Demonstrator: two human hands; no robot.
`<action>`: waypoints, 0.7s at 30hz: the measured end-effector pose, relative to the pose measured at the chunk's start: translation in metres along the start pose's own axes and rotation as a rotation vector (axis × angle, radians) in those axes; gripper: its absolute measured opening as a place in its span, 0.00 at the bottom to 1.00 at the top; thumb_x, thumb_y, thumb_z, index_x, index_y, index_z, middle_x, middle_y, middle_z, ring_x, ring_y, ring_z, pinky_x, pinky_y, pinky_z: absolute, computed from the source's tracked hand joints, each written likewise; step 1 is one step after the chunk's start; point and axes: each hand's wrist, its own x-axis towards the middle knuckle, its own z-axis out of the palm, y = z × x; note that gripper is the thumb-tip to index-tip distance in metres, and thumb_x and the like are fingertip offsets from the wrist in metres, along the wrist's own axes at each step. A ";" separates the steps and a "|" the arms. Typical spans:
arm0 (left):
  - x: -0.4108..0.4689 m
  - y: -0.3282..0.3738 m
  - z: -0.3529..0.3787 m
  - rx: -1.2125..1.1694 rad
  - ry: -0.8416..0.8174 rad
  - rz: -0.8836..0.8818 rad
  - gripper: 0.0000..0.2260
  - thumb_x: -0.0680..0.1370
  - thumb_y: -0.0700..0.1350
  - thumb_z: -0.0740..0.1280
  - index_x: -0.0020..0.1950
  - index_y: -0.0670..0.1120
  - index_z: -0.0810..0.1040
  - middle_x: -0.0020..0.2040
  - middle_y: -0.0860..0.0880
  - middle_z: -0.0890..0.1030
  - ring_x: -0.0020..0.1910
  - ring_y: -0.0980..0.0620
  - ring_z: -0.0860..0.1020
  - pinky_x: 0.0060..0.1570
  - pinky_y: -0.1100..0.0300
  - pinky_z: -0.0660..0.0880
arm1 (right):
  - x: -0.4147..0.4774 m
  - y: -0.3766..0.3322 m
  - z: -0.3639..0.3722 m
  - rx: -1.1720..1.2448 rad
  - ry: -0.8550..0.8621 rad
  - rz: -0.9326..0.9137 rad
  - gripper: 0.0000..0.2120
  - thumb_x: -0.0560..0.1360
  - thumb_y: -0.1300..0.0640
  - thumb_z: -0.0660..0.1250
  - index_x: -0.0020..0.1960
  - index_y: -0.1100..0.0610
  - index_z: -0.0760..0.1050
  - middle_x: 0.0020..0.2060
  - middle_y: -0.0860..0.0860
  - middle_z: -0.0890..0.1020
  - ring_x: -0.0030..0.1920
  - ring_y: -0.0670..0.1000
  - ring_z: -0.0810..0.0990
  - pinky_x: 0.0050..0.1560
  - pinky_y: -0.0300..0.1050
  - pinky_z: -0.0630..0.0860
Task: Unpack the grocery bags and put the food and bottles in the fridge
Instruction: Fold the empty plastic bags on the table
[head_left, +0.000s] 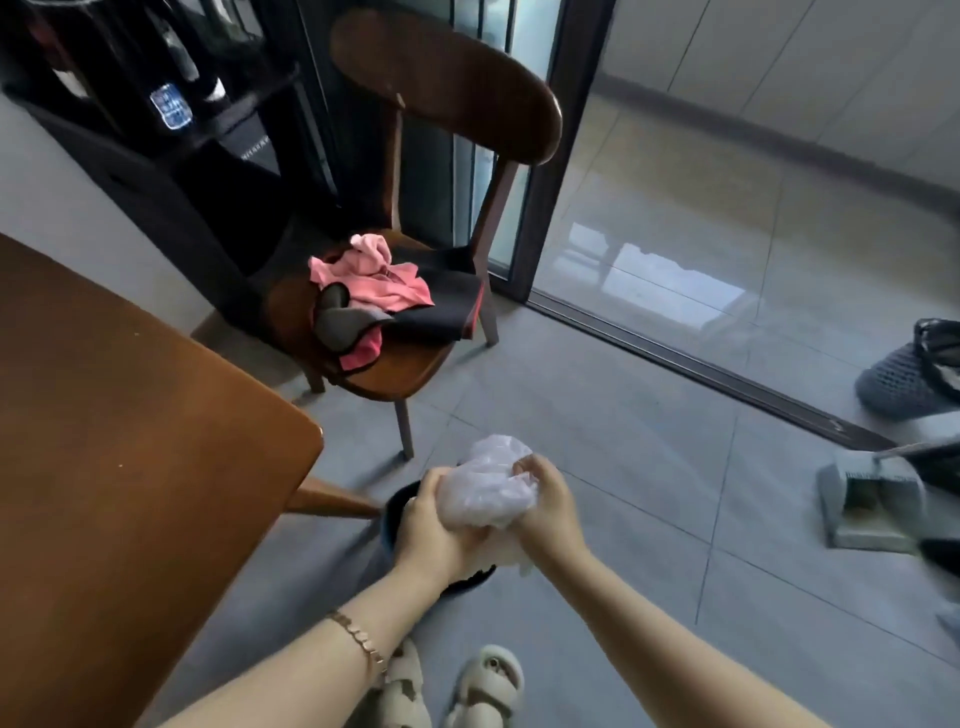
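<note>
The left hand (436, 525) and the right hand (545, 512) are brought together in front of the body. Both are closed, with the fingers curled round one plastic bag (493, 486), which is gripped from either side. A thin gold-coloured bracelet (358, 642) is worn on the left wrist.

The bag is a thin, translucent, whitish film, crushed into a wrinkled wad. The wad bulges above the fingers, and a loose tail hangs out below the heels of the hands. It is somewhat longer along the line running away from the person than across it; the bulging end points away from the person and the tail points back toward them. The wad is held above a dark round bin (397, 512), which stands on the grey tiled floor and is largely covered by the hands.

Pale strapped sandals (488, 686) are seen below the forearms. A brown wooden table (130, 467) is located to the left, its corner near the bin. A dark wooden chair (441, 88) stands beyond, with pink and black clothes (374, 275) heaped on the seat. A black cabinet (156, 171) stands behind it; a blue-and-white label (169, 106) is visible there, but its writing is too blurred to be read. A grey dustpan (867, 506) and a grey slipper (904, 379) lie to the right.
</note>
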 end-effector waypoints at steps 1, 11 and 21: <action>0.015 -0.012 -0.005 -0.143 0.011 -0.045 0.12 0.76 0.47 0.60 0.41 0.41 0.79 0.36 0.43 0.80 0.39 0.46 0.77 0.40 0.55 0.72 | 0.004 0.012 0.009 0.097 -0.026 0.080 0.10 0.68 0.59 0.65 0.35 0.49 0.65 0.34 0.46 0.75 0.36 0.47 0.73 0.37 0.40 0.70; 0.237 -0.114 -0.120 0.697 0.378 0.098 0.11 0.77 0.49 0.63 0.57 0.47 0.68 0.45 0.54 0.69 0.40 0.49 0.73 0.40 0.52 0.74 | 0.112 0.174 0.136 0.274 -0.240 0.506 0.22 0.70 0.54 0.72 0.59 0.50 0.65 0.45 0.44 0.73 0.44 0.42 0.73 0.37 0.34 0.72; 0.384 -0.202 -0.203 1.283 0.071 -0.094 0.31 0.74 0.40 0.61 0.76 0.49 0.56 0.77 0.44 0.51 0.73 0.40 0.59 0.71 0.47 0.61 | 0.190 0.344 0.244 -0.273 -0.211 0.671 0.30 0.75 0.45 0.65 0.69 0.60 0.60 0.67 0.59 0.68 0.67 0.58 0.64 0.66 0.49 0.67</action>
